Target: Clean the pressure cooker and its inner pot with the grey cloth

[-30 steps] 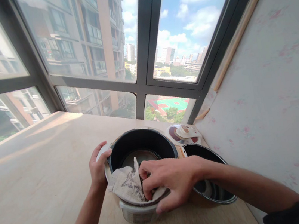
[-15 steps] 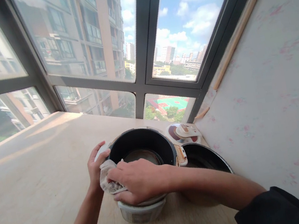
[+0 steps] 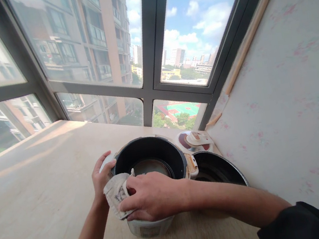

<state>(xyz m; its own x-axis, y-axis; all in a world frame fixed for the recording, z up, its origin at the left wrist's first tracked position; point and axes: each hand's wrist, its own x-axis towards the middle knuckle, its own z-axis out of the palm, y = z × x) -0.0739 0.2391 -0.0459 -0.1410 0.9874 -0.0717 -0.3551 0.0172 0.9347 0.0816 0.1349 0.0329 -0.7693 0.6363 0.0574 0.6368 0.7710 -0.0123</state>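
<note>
Looks like rim-wiping to me: right hand (image 3: 156, 196) has its fingers bunched on a cloth (image 3: 116, 193) at the near-left edge of the cooker (image 3: 149, 148), left hand (image 3: 100, 180) has fingers clamped on its left side, and another stroke prob needs it braced.

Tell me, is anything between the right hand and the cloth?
No, nothing visible: the right hand holds the cloth directly. The left hand is at the left side of the cooker, not between them.
</note>
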